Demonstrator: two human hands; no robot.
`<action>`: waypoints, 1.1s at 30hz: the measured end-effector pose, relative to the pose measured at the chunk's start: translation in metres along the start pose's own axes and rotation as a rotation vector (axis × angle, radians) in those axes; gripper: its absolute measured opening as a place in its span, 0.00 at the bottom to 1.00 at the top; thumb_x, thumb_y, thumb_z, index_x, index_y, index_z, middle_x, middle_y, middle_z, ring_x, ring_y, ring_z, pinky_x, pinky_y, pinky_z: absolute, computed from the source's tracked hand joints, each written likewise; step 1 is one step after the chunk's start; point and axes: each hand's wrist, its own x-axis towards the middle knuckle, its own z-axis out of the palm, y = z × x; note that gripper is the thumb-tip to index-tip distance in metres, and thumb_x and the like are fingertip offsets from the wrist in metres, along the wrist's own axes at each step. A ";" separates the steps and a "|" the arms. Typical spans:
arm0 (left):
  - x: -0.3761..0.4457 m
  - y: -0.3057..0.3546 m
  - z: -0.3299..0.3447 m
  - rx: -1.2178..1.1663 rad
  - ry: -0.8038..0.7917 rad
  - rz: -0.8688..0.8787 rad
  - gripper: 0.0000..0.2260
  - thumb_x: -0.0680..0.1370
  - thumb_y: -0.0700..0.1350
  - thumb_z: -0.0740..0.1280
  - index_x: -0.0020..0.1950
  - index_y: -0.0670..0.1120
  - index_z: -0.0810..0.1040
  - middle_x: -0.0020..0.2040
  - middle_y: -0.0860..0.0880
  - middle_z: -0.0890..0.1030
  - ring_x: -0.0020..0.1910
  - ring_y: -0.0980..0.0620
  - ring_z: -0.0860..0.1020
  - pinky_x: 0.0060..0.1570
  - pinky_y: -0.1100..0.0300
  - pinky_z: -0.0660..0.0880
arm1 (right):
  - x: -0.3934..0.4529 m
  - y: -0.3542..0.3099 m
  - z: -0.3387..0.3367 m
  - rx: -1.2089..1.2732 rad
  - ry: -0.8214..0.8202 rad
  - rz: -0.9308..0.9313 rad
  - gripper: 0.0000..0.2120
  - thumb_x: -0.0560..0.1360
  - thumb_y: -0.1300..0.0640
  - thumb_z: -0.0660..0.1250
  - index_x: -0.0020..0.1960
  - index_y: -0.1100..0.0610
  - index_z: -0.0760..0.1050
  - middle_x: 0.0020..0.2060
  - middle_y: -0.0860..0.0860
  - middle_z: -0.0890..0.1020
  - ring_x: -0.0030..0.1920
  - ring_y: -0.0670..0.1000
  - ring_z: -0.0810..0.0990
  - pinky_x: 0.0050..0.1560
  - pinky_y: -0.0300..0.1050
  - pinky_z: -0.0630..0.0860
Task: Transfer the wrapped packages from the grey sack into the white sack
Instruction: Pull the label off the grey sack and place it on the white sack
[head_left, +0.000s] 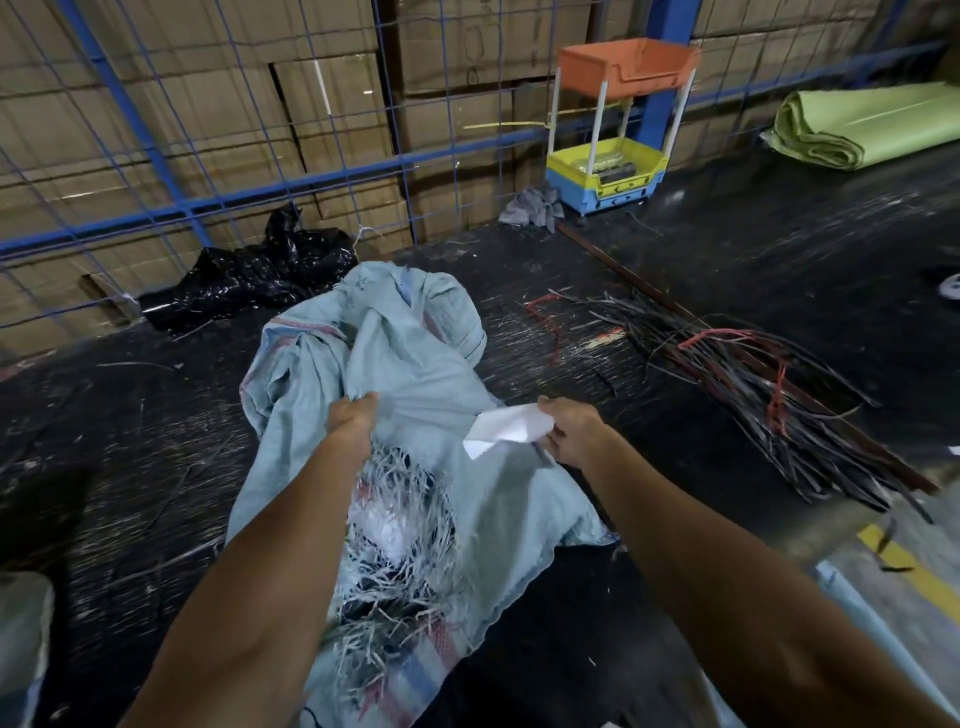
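Head view showed the left hand (353, 422) bunching the limp grey sack (415, 364); at 3 o'clock, the right hand (569, 431) pinched a light, crumpled white package (506, 430), best gripped around its middle.

Sack (415, 364) left of straps (753, 374) (floor)

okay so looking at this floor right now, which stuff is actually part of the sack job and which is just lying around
Part of the job:
grey sack, gripped by the left hand
white wrapped package, pinched by the right hand

Just lying about:
black plastic bag
loose straps
grey rag
stacked bin cart
folded green sacks
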 end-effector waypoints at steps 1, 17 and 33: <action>0.004 -0.001 -0.002 0.011 0.008 -0.007 0.26 0.80 0.49 0.66 0.74 0.37 0.66 0.73 0.39 0.70 0.68 0.37 0.72 0.65 0.48 0.72 | -0.001 0.002 -0.007 -0.020 -0.026 0.002 0.15 0.75 0.57 0.73 0.59 0.60 0.75 0.43 0.56 0.80 0.38 0.50 0.77 0.30 0.41 0.75; -0.031 -0.035 0.051 1.007 -0.464 0.887 0.21 0.84 0.58 0.41 0.78 0.63 0.56 0.79 0.55 0.61 0.77 0.53 0.57 0.76 0.44 0.44 | -0.016 0.006 -0.021 0.012 -0.305 -0.390 0.10 0.81 0.57 0.63 0.53 0.56 0.82 0.50 0.52 0.82 0.47 0.49 0.78 0.44 0.39 0.76; -0.027 -0.047 0.060 0.992 -0.413 0.840 0.20 0.86 0.53 0.47 0.79 0.62 0.53 0.80 0.54 0.57 0.78 0.53 0.53 0.75 0.48 0.42 | 0.020 -0.004 -0.021 -0.504 -0.241 -1.061 0.24 0.72 0.70 0.71 0.47 0.38 0.81 0.72 0.47 0.67 0.68 0.41 0.66 0.64 0.29 0.65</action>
